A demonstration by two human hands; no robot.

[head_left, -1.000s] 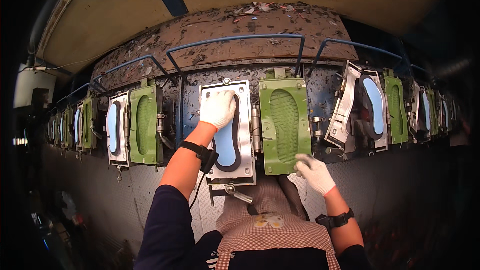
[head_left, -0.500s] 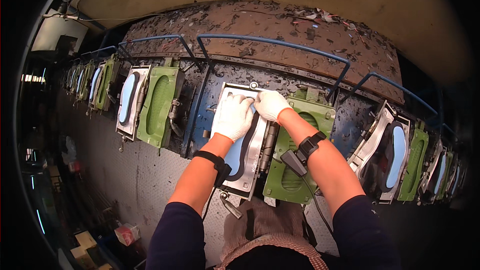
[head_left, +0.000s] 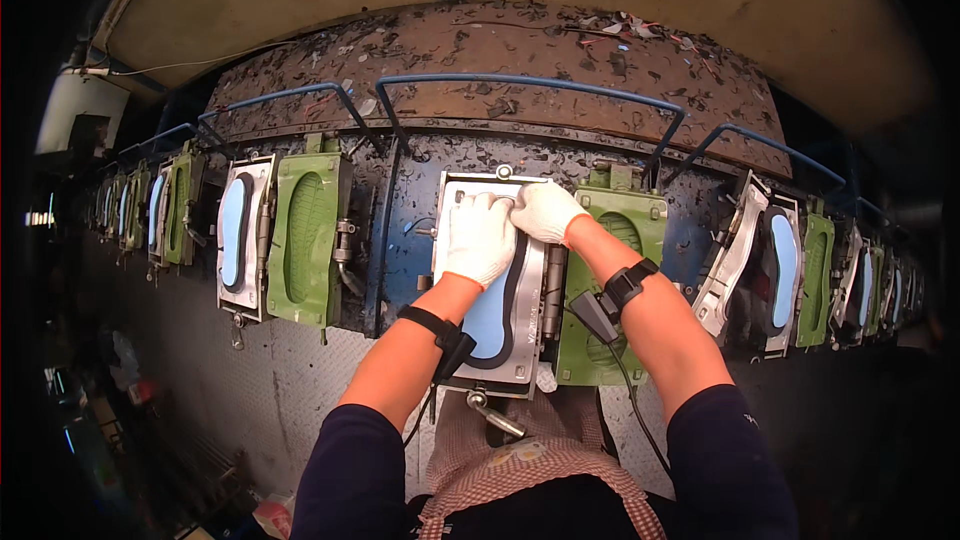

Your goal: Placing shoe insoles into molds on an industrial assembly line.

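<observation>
Directly in front of me lies a silver metal shoe-sole mould (head_left: 528, 325), opened flat, its green half (head_left: 645, 240) hinged on the right. In the silver half sits a shoe sole (head_left: 487, 328), light blue on top with a black rim. My left hand (head_left: 480, 238), in a white glove, lies over the sole's far end with its fingers curled in at the edge. Beside it, my gloved right hand (head_left: 547, 213) has bent fingers closed at the same far edge, almost touching the left fingers. Both sets of fingertips are largely hidden.
A similar mould with a blue sole (head_left: 233, 230) and green half (head_left: 310, 240) stands on the left; another blue sole (head_left: 782, 270) is on the right. Behind runs a blue rail (head_left: 540, 83) before a brown surface (head_left: 400, 60) strewn with scraps. A metal handle (head_left: 497, 417) juts toward me.
The view has shifted slightly, moving the neighbouring moulds in the picture. Both hands stay at the sole's far end, with the left fingers a little more curled.
</observation>
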